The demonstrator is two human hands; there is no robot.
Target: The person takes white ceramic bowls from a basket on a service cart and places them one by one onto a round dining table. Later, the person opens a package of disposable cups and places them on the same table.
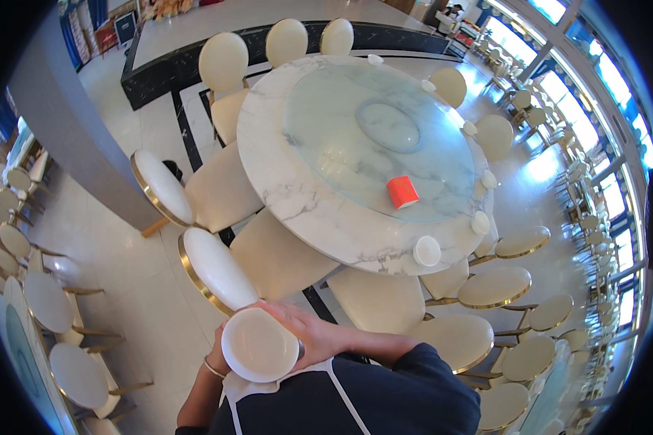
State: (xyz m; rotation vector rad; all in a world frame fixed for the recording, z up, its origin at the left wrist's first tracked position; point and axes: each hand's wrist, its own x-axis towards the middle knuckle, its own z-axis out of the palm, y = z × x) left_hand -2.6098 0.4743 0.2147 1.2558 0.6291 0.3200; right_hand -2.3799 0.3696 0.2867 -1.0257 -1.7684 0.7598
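Note:
In front of my chest a white bowl point(260, 345) faces up, and its inside looks bare. My right hand point(299, 326) wraps around its far and right side. On the other side, my left hand point(219, 345) supports it, with most of the fingers hidden behind the bowl. Whether more bowls are stacked beneath it, I cannot tell. Ahead stands a round marble-patterned table point(288, 201) with a glass turntable point(337, 163). Near its front edge sits a white bowl point(426, 250), and another bowl point(479, 222) is a little farther right.
Several more small white bowls point(488, 179) line the table's right rim. A red box point(402, 192) rests on the turntable. Cream chairs point(217, 266) with gold-edged backs ring the table. A grey pillar point(87, 119) rises at left, with a raised stage point(239, 27) beyond.

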